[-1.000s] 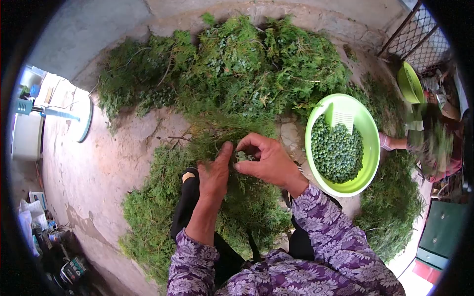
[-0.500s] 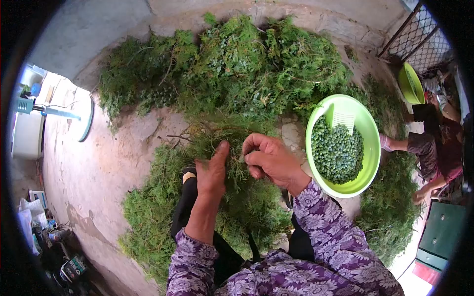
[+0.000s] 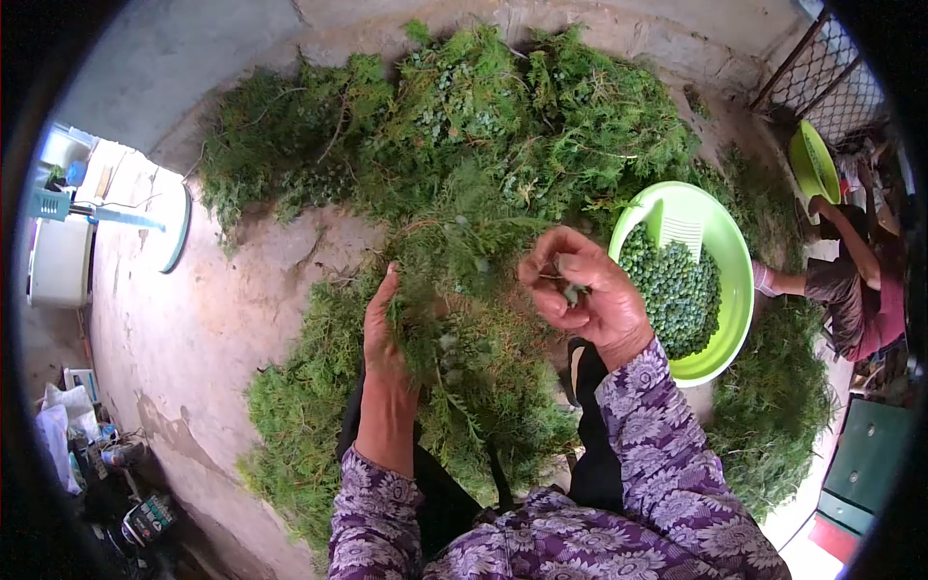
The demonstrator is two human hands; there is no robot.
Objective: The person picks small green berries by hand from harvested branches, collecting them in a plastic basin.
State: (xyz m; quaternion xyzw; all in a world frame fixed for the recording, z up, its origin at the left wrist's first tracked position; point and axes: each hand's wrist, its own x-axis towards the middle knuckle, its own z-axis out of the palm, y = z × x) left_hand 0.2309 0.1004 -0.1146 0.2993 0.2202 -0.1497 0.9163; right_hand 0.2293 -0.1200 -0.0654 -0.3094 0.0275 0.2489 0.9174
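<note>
My left hand (image 3: 384, 338) is closed round a leafy cypress branch (image 3: 452, 324), which spreads up and to the right from the palm; thumb up, fingers mostly hidden by foliage. To its right, my right hand (image 3: 604, 295) is turned partly palm up, its fingers curled round some small green cones (image 3: 572, 293), apart from the branch. Just beyond that wrist stands a light green washbasin (image 3: 740, 290) with a ribbed panel inside. Many round green cones (image 3: 667, 304) lie in it.
Cypress heaps (image 3: 464, 116) lie along the wall, with another pile (image 3: 300, 396) round my feet and more branches (image 3: 773, 416) at right. A co-worker (image 3: 865, 280) sits at far right near a second green basin (image 3: 814, 162). A fan base (image 3: 174, 227) stands left.
My right hand has moved right, away from the branch, and turned to show green cones in its fingers. My left hand has shifted slightly left. The co-worker's arm has risen towards the second basin.
</note>
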